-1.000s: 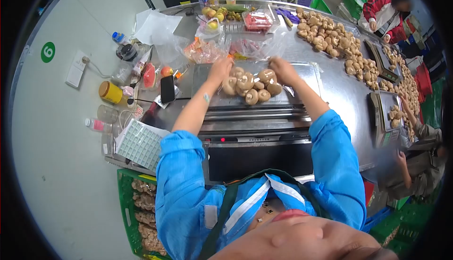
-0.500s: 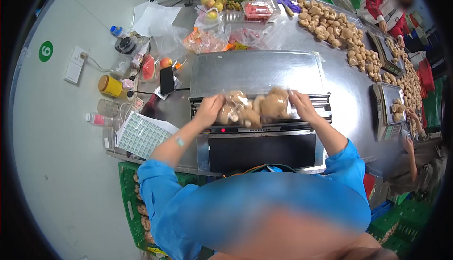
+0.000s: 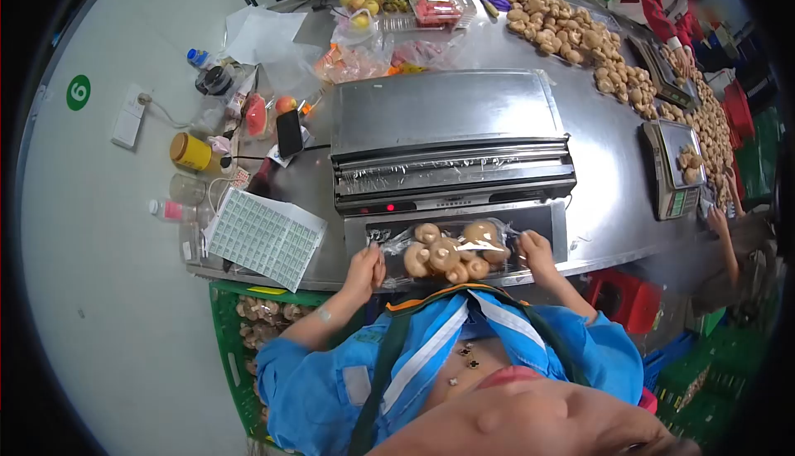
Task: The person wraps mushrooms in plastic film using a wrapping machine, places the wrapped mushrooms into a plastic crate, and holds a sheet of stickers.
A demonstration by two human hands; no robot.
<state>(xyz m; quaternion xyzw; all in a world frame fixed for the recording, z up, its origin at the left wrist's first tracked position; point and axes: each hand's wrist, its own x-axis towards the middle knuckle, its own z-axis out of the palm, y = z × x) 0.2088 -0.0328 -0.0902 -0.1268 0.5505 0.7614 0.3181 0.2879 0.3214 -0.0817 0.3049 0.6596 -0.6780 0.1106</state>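
Observation:
A pack of mushrooms (image 3: 451, 255) in clear cling film (image 3: 397, 241) is stretched between my hands, over the black plate (image 3: 383, 232) at the front of the film wrapping machine (image 3: 447, 108). Several brown caps and pale stems show through the shiny film. My left hand (image 3: 365, 271) is closed on the film at the left end of the pack. At the right end, my right hand (image 3: 538, 255) pinches the film between thumb and fingers. Behind the pack, more film lies across the machine's rollers, and a red light glows on its front strip.
Loose mushrooms (image 3: 571, 33) are heaped at the back right, beside two weighing scales (image 3: 679, 166). A sheet of labels (image 3: 267, 239), a phone (image 3: 289, 133) and jars stand left. A green crate (image 3: 228, 323) is below. Co-workers' hands are at the right.
Both hands have drawn the mushroom pack back toward my body, from over the machine's rollers to the black front plate. The rollers and the film on them now show.

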